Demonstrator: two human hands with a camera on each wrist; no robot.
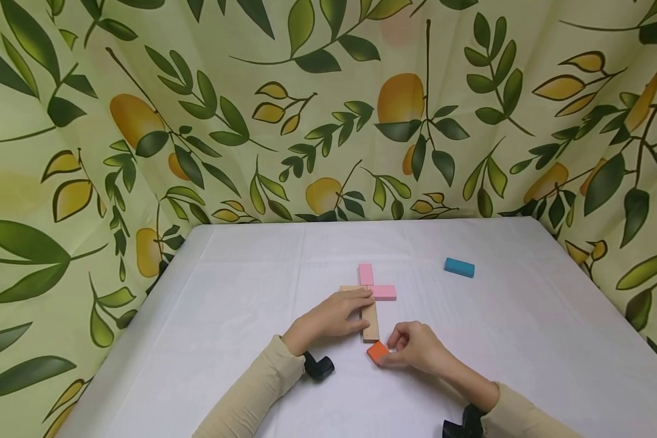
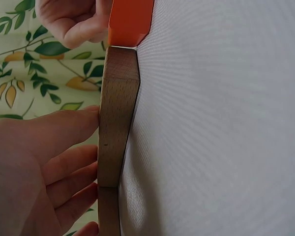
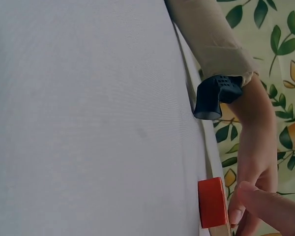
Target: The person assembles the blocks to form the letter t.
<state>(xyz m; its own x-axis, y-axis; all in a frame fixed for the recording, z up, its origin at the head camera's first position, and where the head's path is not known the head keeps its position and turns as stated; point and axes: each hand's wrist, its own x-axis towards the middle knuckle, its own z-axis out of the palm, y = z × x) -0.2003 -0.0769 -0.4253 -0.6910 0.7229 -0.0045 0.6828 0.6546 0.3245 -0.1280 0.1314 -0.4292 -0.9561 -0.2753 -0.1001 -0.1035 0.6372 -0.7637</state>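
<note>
My left hand (image 1: 336, 315) lies over a line of plain wooden blocks, its fingertips across the upper one (image 1: 352, 288) and its thumb at the lower, upright one (image 1: 370, 322). In the left wrist view, thumb and fingertips touch the top of the wooden blocks (image 2: 119, 123). At the lower end of that line, an orange block (image 1: 377, 351) sits at an angle, its corner close to the wood. My right hand (image 1: 418, 348) pinches its right side, thumb at the lower edge and curled index finger near the upper corner.
Two pink blocks, one upright (image 1: 365, 274) and one sideways (image 1: 385, 293), adjoin the wooden ones. A blue block (image 1: 459, 267) lies apart at the back right. White cloth covers the table (image 1: 241, 267); a leaf-patterned curtain (image 1: 328, 121) hangs behind. Black wrist devices (image 1: 320, 368) hang under both wrists.
</note>
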